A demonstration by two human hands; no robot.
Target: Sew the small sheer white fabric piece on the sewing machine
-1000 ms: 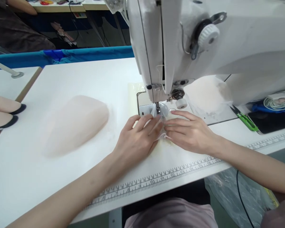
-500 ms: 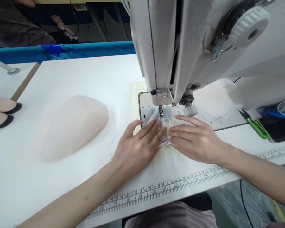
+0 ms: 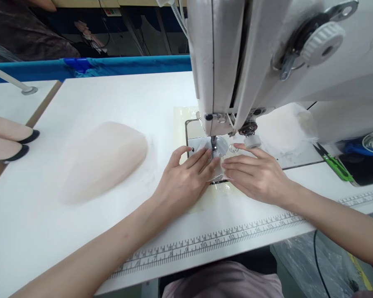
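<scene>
My left hand [image 3: 188,176] lies palm down, its outstretched fingertips pressing a small piece of sheer white fabric [image 3: 219,176] just in front of the presser foot [image 3: 214,143]. From the other side my right hand [image 3: 255,174] rests flat, fingertips on the fabric's right edge and index finger stretched toward the round metal part of the plate. Neither hand grips the fabric; both have extended fingers. The fabric is thin and see-through, and part of it is hidden under my fingers. Above stands the white sewing machine [image 3: 224,62].
A pale sheer fabric piece [image 3: 112,159] lies on the table's left side, with another pale pile [image 3: 286,128] behind the machine's needle area. Green thread snips [image 3: 337,167] rest by a dark phone-like object at right. A ruler tape [image 3: 205,244] runs along the front edge.
Both hands have slid a little forward with the fabric, whose near edge is now closer to the presser foot. More of the metal plate's front edge shows. The view has shifted slightly.
</scene>
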